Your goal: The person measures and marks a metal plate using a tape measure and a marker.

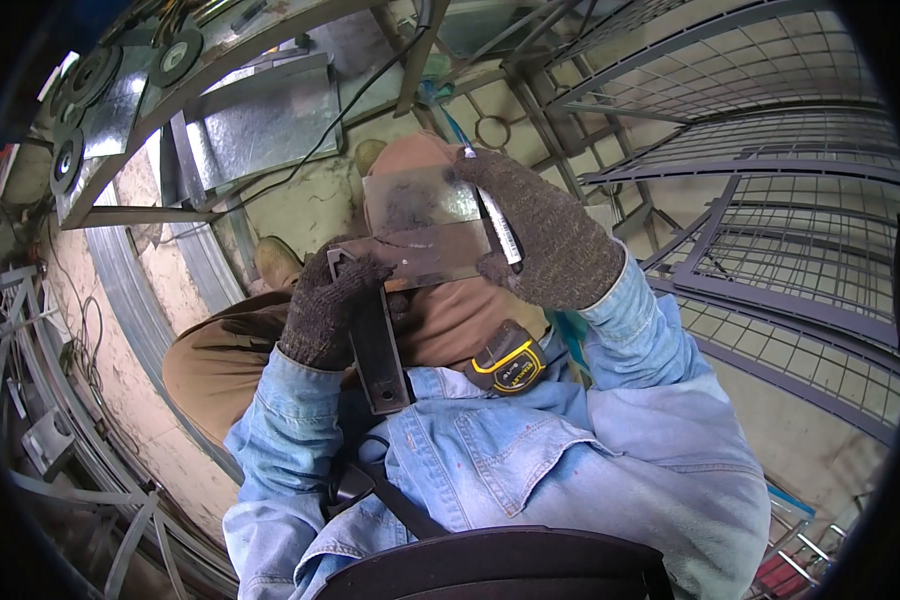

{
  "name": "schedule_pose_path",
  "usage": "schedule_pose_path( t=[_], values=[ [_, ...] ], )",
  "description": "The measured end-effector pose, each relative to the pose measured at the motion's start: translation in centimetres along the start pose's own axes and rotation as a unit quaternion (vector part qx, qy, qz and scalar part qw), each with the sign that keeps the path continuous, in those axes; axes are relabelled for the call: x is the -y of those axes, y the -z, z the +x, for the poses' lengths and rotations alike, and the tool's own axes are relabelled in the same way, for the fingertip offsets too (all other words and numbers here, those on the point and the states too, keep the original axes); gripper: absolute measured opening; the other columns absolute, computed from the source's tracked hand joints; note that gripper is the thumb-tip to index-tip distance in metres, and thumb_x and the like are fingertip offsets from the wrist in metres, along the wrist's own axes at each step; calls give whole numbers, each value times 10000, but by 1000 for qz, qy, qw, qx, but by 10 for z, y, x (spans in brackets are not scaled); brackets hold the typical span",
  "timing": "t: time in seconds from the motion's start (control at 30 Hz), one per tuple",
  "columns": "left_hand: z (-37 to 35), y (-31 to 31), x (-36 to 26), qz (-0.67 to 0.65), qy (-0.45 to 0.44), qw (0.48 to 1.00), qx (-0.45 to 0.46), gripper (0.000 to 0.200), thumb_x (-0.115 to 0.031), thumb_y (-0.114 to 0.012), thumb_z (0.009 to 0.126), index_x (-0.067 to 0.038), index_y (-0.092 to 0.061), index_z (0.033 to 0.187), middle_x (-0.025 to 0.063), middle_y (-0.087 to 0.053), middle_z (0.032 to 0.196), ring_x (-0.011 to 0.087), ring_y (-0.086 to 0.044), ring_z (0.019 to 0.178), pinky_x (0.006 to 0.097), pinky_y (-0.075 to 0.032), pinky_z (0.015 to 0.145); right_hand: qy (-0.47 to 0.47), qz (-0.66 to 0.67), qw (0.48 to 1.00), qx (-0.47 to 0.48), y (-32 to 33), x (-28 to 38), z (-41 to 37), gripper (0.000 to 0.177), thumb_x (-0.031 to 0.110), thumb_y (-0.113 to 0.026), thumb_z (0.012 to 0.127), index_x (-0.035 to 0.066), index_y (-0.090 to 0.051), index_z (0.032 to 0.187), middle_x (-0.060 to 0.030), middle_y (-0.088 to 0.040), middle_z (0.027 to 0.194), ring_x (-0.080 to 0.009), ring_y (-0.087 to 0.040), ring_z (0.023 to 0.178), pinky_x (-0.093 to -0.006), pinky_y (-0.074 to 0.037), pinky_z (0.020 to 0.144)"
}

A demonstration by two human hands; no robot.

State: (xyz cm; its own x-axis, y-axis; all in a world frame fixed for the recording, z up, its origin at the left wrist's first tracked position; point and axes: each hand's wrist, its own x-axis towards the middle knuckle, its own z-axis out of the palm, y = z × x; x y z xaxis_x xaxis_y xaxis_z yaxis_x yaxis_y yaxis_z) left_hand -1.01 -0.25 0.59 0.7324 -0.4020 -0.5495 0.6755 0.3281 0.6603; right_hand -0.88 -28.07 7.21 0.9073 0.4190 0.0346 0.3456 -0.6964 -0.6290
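My left hand (pixel 335 305), in a dark knitted glove, is closed round the corner of a metal square. Its thick black stock (pixel 378 355) points down toward my lap, and its thin flat blade (pixel 440 255) reaches right. Just beyond the blade, and overlapping it in this view, is a shiny flat metal plate (pixel 425 198) above my knee. My gloved right hand (pixel 550 235) grips a white marker (pixel 500 225), its fingertips at the plate's right edge and thumb by the blade's end. A black and yellow tape measure (pixel 510 362) rests on my lap.
Grinding discs (pixel 177 58) lie on a metal bench at upper left, with a sheet-metal piece (pixel 265 120) beside it. A black cable (pixel 345 110) hangs across. Wire-mesh frames (pixel 790 240) stand at right. Long metal profiles (pixel 135 290) lie on the floor at left.
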Motion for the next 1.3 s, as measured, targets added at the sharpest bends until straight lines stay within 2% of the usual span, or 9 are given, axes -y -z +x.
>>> schedule_pose_path(
  t=[0.7, 0.87, 1.0, 1.07, 1.1, 1.17, 1.2, 1.23, 1.3],
  values=[
    [-2, -5, -5, -14, 32, 999, -18, 269, -152, -711, 950, -64, -631, 1191, 40, -695, 979, 159, -700, 799, 300, -614, 647, -22, -8, 1000, 8, 2, 3, 1, 869, 53, -802, 707, 64, -452, 1503, -207, -487, 1523, -379, -470, 1428, -454, -427, 1170],
    [0, -2, -1, 34, -2, 999, -13, 261, -155, -714, 947, -61, -638, 1179, 41, -696, 965, 158, -695, 769, 301, -613, 628, -8, 1, 1000, 4, 4, 2, 0, 893, 46, -820, 709, 66, -436, 1515, -200, -492, 1522, -365, -472, 1430, -444, -421, 1174],
    [-2, -4, -5, -2, 35, 999, -26, 261, -158, -709, 949, -57, -638, 1179, 43, -697, 971, 157, -693, 784, 296, -607, 644, -10, 4, 1000, -18, 16, 5, 1, 817, 129, -843, 770, 50, -460, 1487, -205, -512, 1486, -372, -539, 1348, -435, -475, 1102],
    [-3, 1, -5, 32, -22, 998, 39, 218, -185, -654, 1012, -22, -677, 1156, 63, -720, 1049, 144, -684, 952, 291, -575, 797, 12, 9, 998, -67, 24, 9, 5, 747, 131, -851, 789, 41, -513, 1449, -196, -575, 1409, -337, -603, 1273, -427, -521, 1041],
    [-2, 1, -4, 32, -22, 999, 37, 218, -185, -654, 1012, -22, -677, 1156, 63, -720, 1049, 144, -684, 952, 291, -575, 797, 13, 10, 998, -66, 30, 8, 6, 747, 131, -851, 789, 41, -513, 1449, -196, -575, 1409, -337, -603, 1273, -427, -521, 1041],
    [-2, 1, -4, 15, -17, 999, 42, 230, -178, -667, 1002, -17, -676, 1166, 70, -723, 1067, 148, -682, 956, 298, -569, 816, 8, 118, 989, -84, 43, 4, 7, 697, 324, -823, 853, 41, -550, 1429, -140, -670, 1294, -251, -653, 1161, -385, -535, 985],
    [-2, 1, -4, 16, -18, 999, 41, 230, -178, -667, 1002, -17, -676, 1166, 70, -723, 1067, 148, -682, 956, 298, -569, 816, -54, 301, 947, -94, 40, 12, 9, 586, 437, -737, 928, 36, -629, 1340, -131, -714, 1180, -180, -676, 1018, -340, -558, 834],
    [-3, 0, -5, -4, -4, 999, 41, 231, -175, -667, 1001, -16, -676, 1167, 71, -723, 1067, 150, -681, 954, 300, -566, 821, -53, 303, 947, -93, 33, 5, 14, 586, 437, -737, 928, 36, -629, 1340, -131, -714, 1180, -180, -676, 1018, -340, -558, 834],
    [-3, 0, -4, -24, 7, 999, 40, 231, -172, -667, 999, -15, -676, 1169, 72, -724, 1067, 153, -681, 952, 301, -564, 827, 23, 327, 940, -96, 18, -17, 25, 434, 161, -819, 877, -26, -665, 1237, -117, -743, 1055, -167, -721, 932, -273, -585, 757]
  ],
)
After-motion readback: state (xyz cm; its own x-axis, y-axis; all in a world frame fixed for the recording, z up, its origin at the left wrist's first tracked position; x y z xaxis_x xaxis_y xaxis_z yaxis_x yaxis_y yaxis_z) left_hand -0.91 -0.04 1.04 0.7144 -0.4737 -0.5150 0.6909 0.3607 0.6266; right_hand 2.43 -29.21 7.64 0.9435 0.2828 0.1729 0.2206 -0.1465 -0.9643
